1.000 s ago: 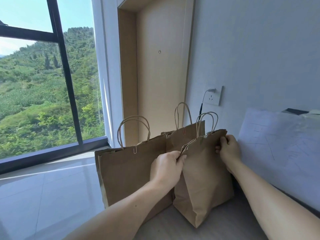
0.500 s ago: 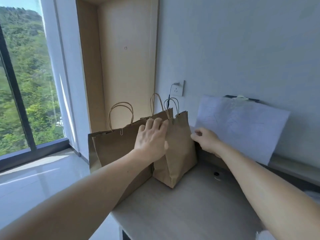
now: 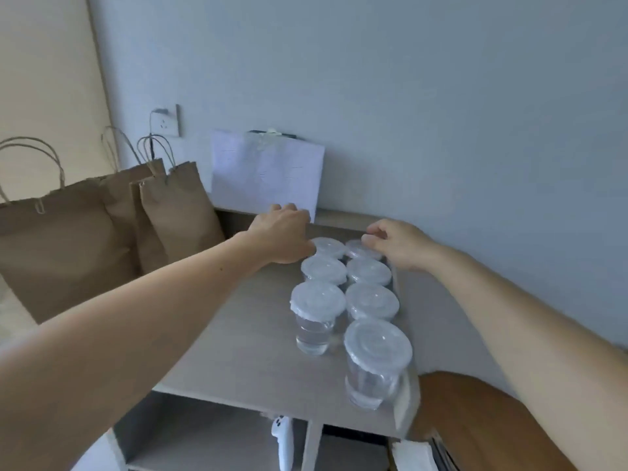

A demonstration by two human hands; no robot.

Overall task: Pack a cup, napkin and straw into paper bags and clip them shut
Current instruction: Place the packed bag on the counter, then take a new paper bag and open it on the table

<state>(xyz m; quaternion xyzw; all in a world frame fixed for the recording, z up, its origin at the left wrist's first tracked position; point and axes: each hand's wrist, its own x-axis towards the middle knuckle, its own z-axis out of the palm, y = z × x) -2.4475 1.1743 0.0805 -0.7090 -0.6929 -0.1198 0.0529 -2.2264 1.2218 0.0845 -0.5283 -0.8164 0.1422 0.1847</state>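
Several clear plastic cups with white lids stand in two rows on the grey table [image 3: 244,351]; the nearest cup [image 3: 377,358] is at the front right. My left hand [image 3: 282,232] reaches over the table's back, its thumb beside the far left cup [image 3: 329,248], and its fingers bend down out of sight. My right hand [image 3: 397,243] hovers over the far right cup [image 3: 361,250] with curled fingertips touching its lid. Three brown paper bags with handles stand at the left: a large bag [image 3: 61,243], a middle bag [image 3: 119,192] and a right bag [image 3: 180,212].
A white paper sheet [image 3: 265,171] leans on the wall behind the cups, beside a wall socket [image 3: 168,122]. Under the table top is a shelf with a white controller [image 3: 283,440]. A brown wooden surface [image 3: 475,419] and white folded paper [image 3: 413,455] lie at bottom right.
Both hands have let go of the right bag and moved right to the far cups. The view swung right and down, away from the window.
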